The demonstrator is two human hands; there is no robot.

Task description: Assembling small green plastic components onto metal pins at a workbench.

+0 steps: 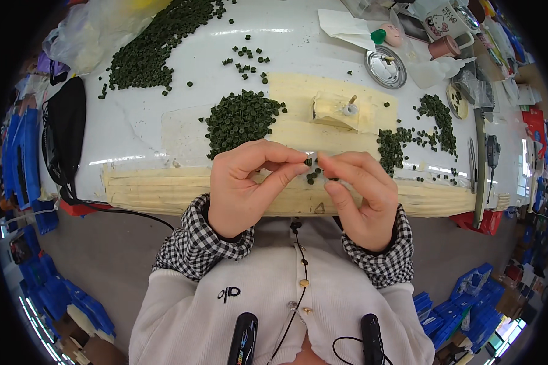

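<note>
My left hand (245, 184) pinches a small dark green spool-shaped piece (308, 162) between thumb and forefinger, just above the table's near edge. Close by on its right is my right hand (365, 198), its fingers bent and its fingertips near that piece. Another dark green bit (333, 179) shows at the right thumb and fingers, mostly hidden by them. A few loose green pieces (312, 177) lie below and between the hands. Beyond my left hand rises a big heap of the same pieces (240, 121). A smaller pile (389, 149) lies beyond my right hand.
A tape-covered block with an upright peg (350, 109) stands past my hands. More green pieces spread at the far left (143, 61) and right (438, 118). A round metal lid (385, 67), a squeeze bottle (435, 72) and a screwdriver (493, 152) occupy the right side.
</note>
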